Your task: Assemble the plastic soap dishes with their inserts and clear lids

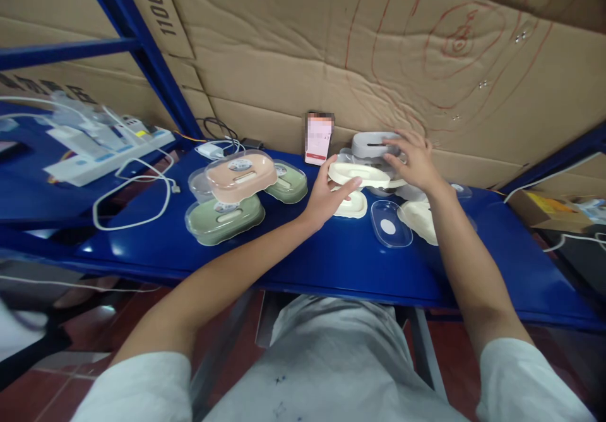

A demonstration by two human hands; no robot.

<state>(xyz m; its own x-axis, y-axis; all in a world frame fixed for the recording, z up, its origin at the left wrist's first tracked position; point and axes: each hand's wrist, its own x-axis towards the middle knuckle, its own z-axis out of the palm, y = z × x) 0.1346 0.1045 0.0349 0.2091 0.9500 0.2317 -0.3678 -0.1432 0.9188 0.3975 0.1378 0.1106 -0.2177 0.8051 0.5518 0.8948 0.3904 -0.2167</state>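
Upper left of the frame: cardboard strip (163, 21), printed in black "1100X3"; further characters, if any, run out of the frame. Left edge: cardboard panel (28, 76), black Chinese characters, partly hidden; "压" is readable at the right end. Centre: phone (319, 139), screen text too small or pixelated to read. Left of centre: pink container (227, 182), oval label (240, 165), print illegible. Upper right: red hand-drawn rings (458, 44), no legible lettering.

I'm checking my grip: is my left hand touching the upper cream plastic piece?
Touching. The head view shows the left hand around the left end of the upper cream plastic piece, thumb against its near edge.
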